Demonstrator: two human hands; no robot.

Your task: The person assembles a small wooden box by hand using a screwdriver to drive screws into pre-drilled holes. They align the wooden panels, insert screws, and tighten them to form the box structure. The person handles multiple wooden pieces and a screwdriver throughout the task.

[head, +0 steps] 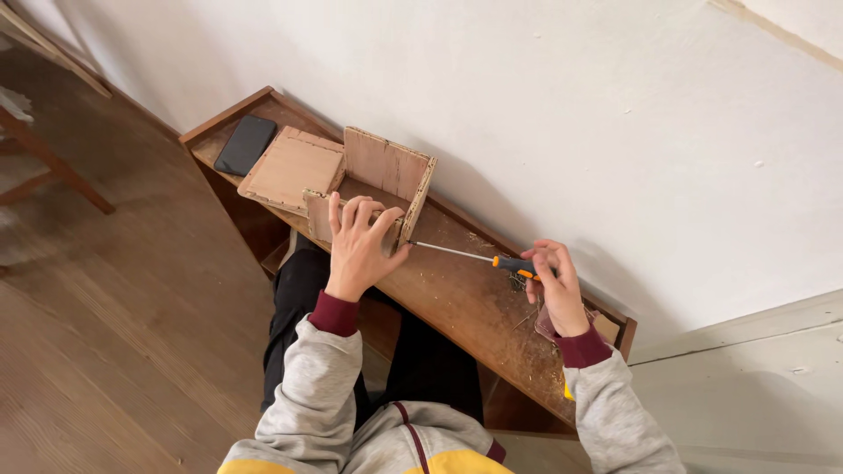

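Note:
A small open box frame of thin brown wooden panels (386,165) stands on a narrow wooden bench (457,294) against a white wall. My left hand (358,246) grips the frame's near panel, fingers over its top edge. My right hand (553,285) holds a screwdriver (492,259) with an orange and black handle. Its long metal shaft lies level and its tip meets the frame's right side panel near the corner.
A loose flat wooden panel (291,168) lies left of the frame, and a black phone (246,145) beyond it at the bench's far end. Sawdust and small bits lie under my right hand. Wood floor is at left, with a chair leg (53,167).

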